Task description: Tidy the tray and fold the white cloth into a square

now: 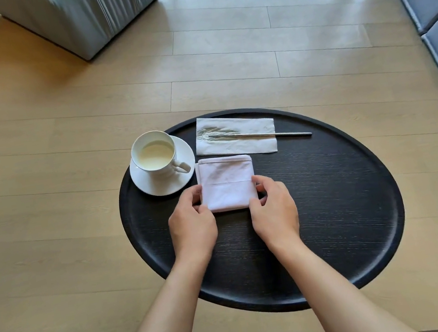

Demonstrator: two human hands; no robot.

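White cloth (226,183) sits near-centre on the black tray (334,204), folded close to square. Left hand (192,224) and right hand (273,209) each pinch a near corner. Align edges, press the creases flat, keep clear of the saucer (145,185). Cup (153,153) at left holds milky liquid.

Bright daylight; sharp; bowed edges

- Your left hand (193,225) is resting palm down, fingers curling inward and pinching at its inner side.
- Your right hand (273,209) is mirroring it, thumb up, fingers gripping.
- Both bare forearms are reaching forward, converging.
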